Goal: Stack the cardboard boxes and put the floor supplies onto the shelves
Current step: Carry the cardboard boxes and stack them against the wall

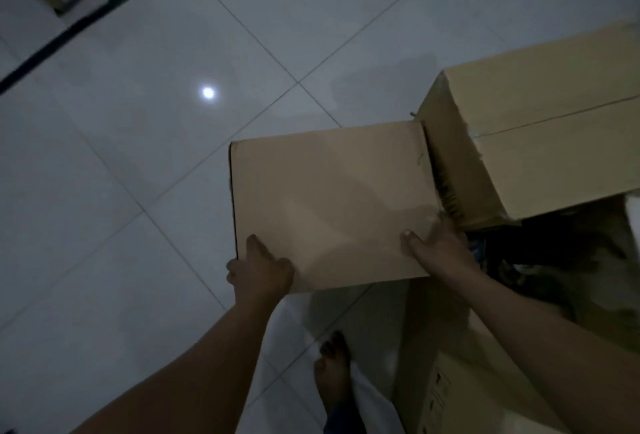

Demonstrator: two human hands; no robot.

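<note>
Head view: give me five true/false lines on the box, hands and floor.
1. Both hands grip the box. True: the left hand holds its near left corner and the right hand its near right corner.
2. The floor is carpeted. False: the floor is glossy tile.
3. A bigger box sits right of the held one. True.
4. The person wears shoes. False: a bare foot shows below the box.
5. A light spot reflects off the floor. True.
</note>
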